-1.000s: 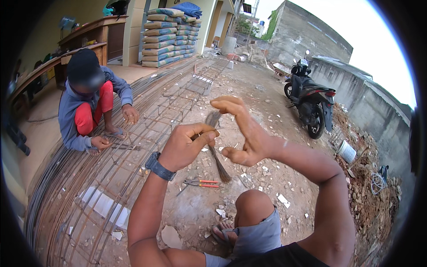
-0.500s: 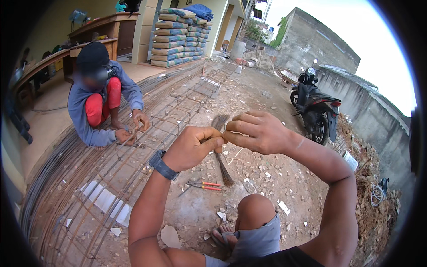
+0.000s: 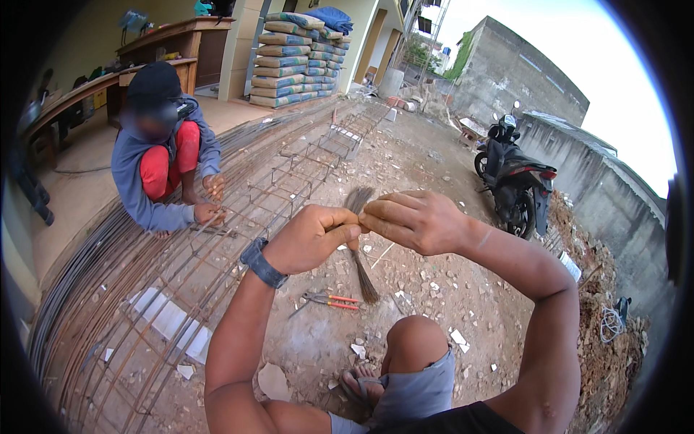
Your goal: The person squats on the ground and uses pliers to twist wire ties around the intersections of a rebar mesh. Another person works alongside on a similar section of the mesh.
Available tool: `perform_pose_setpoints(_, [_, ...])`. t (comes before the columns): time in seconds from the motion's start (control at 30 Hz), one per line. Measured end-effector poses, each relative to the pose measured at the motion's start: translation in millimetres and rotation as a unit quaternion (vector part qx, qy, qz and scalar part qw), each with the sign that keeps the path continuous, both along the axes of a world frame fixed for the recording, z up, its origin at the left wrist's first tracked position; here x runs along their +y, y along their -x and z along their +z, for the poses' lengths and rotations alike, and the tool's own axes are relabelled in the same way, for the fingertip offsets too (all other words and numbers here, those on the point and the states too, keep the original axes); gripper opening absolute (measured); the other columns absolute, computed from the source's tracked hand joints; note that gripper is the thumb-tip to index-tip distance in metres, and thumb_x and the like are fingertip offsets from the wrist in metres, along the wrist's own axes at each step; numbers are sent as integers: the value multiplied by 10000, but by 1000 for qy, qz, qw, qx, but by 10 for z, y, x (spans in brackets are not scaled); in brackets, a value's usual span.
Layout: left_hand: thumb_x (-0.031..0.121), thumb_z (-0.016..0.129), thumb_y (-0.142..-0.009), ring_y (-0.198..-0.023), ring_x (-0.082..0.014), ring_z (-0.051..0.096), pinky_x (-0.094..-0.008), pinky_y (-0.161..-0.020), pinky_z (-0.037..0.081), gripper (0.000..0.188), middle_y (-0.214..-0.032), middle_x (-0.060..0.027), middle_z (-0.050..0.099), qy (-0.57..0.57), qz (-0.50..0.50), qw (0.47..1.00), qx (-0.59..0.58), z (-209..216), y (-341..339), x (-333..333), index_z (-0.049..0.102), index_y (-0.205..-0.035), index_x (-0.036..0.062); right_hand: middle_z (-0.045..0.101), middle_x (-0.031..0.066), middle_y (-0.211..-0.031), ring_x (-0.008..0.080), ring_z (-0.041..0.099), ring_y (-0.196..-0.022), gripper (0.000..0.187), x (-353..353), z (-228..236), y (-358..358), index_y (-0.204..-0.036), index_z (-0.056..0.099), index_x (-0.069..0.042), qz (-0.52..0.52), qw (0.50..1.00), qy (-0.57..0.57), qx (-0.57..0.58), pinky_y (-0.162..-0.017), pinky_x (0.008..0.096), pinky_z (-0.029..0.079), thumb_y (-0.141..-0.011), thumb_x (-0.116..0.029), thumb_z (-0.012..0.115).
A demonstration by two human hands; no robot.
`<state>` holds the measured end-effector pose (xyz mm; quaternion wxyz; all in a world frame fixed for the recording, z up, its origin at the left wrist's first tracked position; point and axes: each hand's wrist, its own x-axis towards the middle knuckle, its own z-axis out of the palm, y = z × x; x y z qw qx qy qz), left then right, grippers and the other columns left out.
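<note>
My left hand (image 3: 307, 237) and my right hand (image 3: 421, 221) meet fingertip to fingertip in front of me, raised above the ground. Both are closed in a pinch; whatever sits between the fingers is too small or hidden to make out. Behind them a bundle of thin dark wires (image 3: 366, 282), pinched in at its middle, lies on the rubble, partly covered by my fingers. Pincers with red handles (image 3: 340, 301) rest on the ground just left of the bundle. Left of my hands runs a long rebar cage (image 3: 249, 206).
A co-worker (image 3: 163, 155) squats across the cage, hands near its bars. Loose rebar rods (image 3: 69, 311) and white tile pieces (image 3: 170, 318) lie at left. Stacked sacks (image 3: 285, 65) stand far back, a motorcycle (image 3: 512, 177) at right. Broken stone covers the ground.
The co-worker's hands have shifted slightly left and the upper one has lifted off. My hands stay pinched together, nearly in place; the view has tilted a little.
</note>
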<state>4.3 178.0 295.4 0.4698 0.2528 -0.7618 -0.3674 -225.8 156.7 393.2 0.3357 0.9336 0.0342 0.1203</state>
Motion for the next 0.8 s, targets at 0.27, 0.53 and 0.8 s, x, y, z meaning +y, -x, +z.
perform_pose_setpoints(0.27, [119,658,-883,-707,-269,668,-355,-626,526,103,-820,-121,684,246,171,952,-57,-2,238,1,706,-937,46,604,66,-766,159,608,-664,90,-44,-167,13,-841,611,-49,-182,943,-262,-95,-510,303,465,-866,-134,594])
perform_pose_setpoints(0.53, [111,670,-874,-729,-339,662,-406,-613,529,98,-837,-126,665,313,183,932,-21,-146,325,-103,692,-945,47,597,73,-740,151,622,-683,197,-36,39,141,-983,632,-43,-266,725,-625,-118,-531,292,490,-893,-217,647])
perform_pose_setpoints(0.8, [82,679,-865,-719,-334,663,-401,-607,526,83,-826,-131,666,311,199,929,0,-66,307,-61,680,-931,31,587,74,-802,180,648,-743,232,104,-34,123,-986,597,-39,-151,986,-48,-50,-553,317,518,-872,-226,674])
